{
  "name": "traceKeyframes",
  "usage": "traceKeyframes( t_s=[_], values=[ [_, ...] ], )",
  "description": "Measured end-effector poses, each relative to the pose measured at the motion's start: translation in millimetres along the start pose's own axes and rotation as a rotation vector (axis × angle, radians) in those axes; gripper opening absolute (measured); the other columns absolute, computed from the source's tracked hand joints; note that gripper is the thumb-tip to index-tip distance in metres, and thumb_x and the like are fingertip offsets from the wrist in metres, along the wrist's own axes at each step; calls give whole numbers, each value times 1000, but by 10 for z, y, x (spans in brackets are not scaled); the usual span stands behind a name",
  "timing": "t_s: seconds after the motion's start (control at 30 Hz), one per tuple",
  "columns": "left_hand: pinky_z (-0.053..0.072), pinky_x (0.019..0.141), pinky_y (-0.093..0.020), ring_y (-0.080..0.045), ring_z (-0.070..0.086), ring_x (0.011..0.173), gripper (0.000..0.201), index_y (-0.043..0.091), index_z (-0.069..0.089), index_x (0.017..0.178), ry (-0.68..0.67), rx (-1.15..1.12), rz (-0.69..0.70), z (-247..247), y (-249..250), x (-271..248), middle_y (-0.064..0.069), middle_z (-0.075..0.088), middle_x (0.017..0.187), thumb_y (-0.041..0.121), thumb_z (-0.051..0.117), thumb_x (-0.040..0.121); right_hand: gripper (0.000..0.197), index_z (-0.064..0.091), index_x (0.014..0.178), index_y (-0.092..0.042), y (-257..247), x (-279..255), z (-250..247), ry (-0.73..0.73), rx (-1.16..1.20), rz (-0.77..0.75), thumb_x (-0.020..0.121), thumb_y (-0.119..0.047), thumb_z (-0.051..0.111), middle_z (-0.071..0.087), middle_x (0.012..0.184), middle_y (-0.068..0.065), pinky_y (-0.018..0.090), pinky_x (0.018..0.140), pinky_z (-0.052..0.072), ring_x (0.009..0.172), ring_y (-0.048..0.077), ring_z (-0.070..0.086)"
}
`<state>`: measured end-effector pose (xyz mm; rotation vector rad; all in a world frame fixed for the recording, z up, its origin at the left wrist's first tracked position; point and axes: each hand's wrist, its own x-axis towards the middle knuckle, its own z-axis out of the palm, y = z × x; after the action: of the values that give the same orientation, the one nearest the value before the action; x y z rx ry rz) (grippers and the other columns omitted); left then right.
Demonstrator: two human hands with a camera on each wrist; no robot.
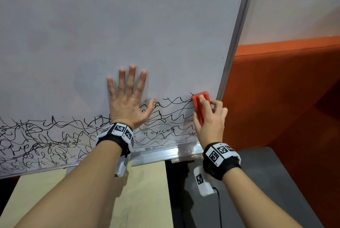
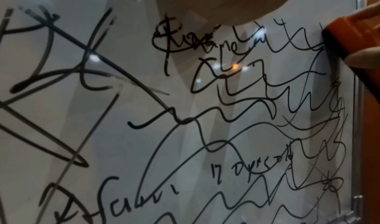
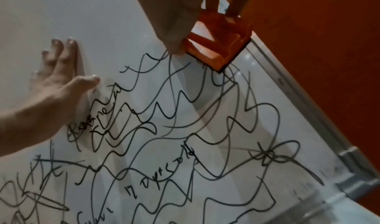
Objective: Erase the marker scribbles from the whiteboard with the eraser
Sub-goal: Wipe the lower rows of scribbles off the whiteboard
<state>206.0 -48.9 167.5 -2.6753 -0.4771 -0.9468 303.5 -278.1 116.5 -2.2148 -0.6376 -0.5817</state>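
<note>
A whiteboard [image 1: 128,25] fills the view, wiped in its upper part. Black marker scribbles [image 1: 46,135] band its lower strip; they also show close up in the wrist views [image 2: 226,113] [image 3: 185,130]. My right hand [image 1: 209,117] grips an orange eraser [image 1: 200,106] and holds it against the board at the top right end of the scribbles, near the board's right frame. The eraser [image 3: 218,42] has a black felt underside. My left hand [image 1: 128,99] presses flat on the board, fingers spread, just above the scribbles and left of the eraser [image 2: 357,45].
An aluminium frame [image 1: 237,43] bounds the board on the right, with a marker ledge [image 1: 165,154] along the bottom. An orange wall [image 1: 285,89] lies to the right. Below stand a beige tabletop [image 1: 143,191] and a dark grey surface [image 1: 257,191].
</note>
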Motion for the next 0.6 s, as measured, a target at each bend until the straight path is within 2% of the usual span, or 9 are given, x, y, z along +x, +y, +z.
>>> traceKeyframes(
  t_s=[0.2,0.33,0.5,0.6],
  values=[
    [-19,117,-52,-22,-31,147,89,27,-16,156,-21,-10,4,-27,-10,-6,3,-35,159,62,32,90,52,57,129,-22,-21,-131,46,-37,-47,-9,80,-17,76,49,114,10,49,66,52,88,30,44],
    [-20,118,-51,-22,-31,147,89,27,-15,157,-21,-7,13,-41,-19,-17,3,-35,159,61,34,90,48,53,129,-25,-139,52,52,47,13,-1,85,-21,72,44,116,6,45,68,52,93,27,43],
    [-18,118,-52,-22,-30,147,90,28,-15,157,-25,-22,13,-27,-22,-23,3,-34,159,60,35,90,55,56,130,-23,-46,-104,73,-38,-42,-34,80,-15,76,48,116,9,49,67,53,91,31,45],
    [-17,118,-52,-22,-30,148,90,28,-15,157,-12,-16,19,-24,-33,-22,3,-34,160,59,37,90,49,56,130,-23,-62,-56,43,9,4,-31,84,-20,74,46,116,7,46,69,52,93,28,43]
  ],
)
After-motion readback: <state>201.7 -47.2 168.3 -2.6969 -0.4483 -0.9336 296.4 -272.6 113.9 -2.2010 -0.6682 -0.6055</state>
